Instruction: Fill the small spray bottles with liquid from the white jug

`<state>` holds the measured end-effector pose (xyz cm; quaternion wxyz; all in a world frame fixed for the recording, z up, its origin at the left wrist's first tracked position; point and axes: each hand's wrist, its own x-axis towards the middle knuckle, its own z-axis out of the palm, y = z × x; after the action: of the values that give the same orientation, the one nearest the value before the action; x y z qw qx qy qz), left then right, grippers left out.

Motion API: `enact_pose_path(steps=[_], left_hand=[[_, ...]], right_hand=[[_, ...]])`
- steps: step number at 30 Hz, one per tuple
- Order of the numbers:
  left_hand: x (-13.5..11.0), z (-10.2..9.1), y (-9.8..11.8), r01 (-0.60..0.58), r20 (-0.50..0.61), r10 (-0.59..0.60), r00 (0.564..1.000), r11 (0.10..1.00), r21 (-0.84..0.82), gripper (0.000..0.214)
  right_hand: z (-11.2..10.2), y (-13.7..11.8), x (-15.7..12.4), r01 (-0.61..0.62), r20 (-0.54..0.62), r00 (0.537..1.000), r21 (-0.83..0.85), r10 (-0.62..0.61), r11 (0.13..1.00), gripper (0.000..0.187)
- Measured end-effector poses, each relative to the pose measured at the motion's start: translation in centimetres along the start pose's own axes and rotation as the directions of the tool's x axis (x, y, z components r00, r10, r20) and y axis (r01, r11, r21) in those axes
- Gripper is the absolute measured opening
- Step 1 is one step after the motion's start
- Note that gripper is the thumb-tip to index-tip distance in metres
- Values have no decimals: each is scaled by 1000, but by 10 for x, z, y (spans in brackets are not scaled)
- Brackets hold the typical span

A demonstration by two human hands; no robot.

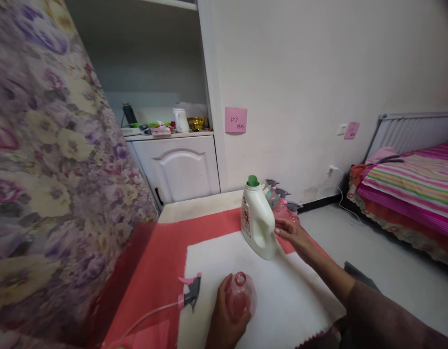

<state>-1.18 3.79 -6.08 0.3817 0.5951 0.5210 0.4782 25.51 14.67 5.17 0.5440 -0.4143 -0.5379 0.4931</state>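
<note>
My left hand (227, 315) is wrapped around a clear pink spray bottle (242, 295), whose neck is uncovered and points up. To its left lies a trigger spray head (190, 292), grey and pink, with a thin dip tube trailing toward the front. A pale green detergent jug (256, 223) with a green cap (252, 181) stands upright farther back. My right hand (291, 233) is at the jug's handle side, fingers stretched out, their tips at the handle's edge; whether they touch it I cannot tell. Behind the jug stand several spray bottles (282, 206) with grey triggers, partly hidden.
A white cloth (213, 257) lies over a red cover (162, 247) on the table. Floral curtain (56, 160) hangs at left. Behind is a white cupboard (185, 167) with small items on its shelf. At right are a bed (420, 179) and grey floor (329, 237).
</note>
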Motion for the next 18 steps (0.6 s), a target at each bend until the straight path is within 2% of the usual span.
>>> enact_pose_path(steps=[6, 13, 18], left_hand=[[-4, 3, -3, 18, -29, -17, 999, 1000, 23, 81], [-2, -1, -13, 5, 15, -5, 1000, 1000, 7, 90], [-3, -1, -12, 31, 6, -31, 999, 1000, 4, 93]], right_hand=[[25, 7, 23, -19, 49, 999, -24, 20, 1000, 45], [43, 16, 36, 15, -117, 993, -103, -27, 995, 27], [40, 0, 26, 30, -128, 990, -194, -55, 981, 26]])
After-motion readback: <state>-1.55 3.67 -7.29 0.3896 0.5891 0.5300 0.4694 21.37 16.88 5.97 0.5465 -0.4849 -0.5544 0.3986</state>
